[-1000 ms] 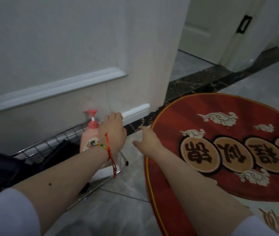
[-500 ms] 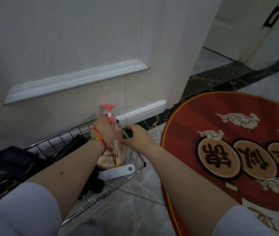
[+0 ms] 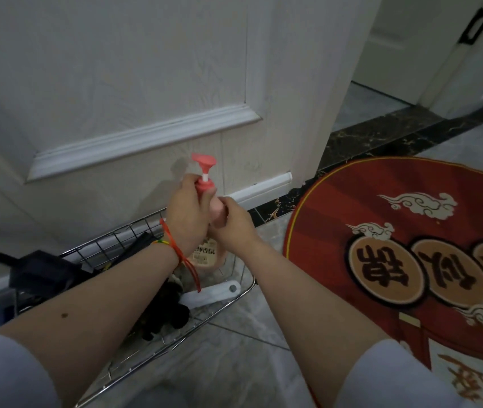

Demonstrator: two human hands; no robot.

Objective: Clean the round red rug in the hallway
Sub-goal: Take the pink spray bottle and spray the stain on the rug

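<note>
Clearly the cleaning is only beginning; both hands, left hand (image 3: 187, 213) and right hand (image 3: 234, 223), have fingers curled around the soap bottle (image 3: 206, 254) above the wire basket (image 3: 134, 231); the red rug (image 3: 411, 231), at right of frame, looks untouched.

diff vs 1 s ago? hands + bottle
Both hands closed in on the pink pump bottle: the left hand now grips its neck and the right hand its body, lifting it in the wire basket. The red rug and white brush handle stayed put.
</note>
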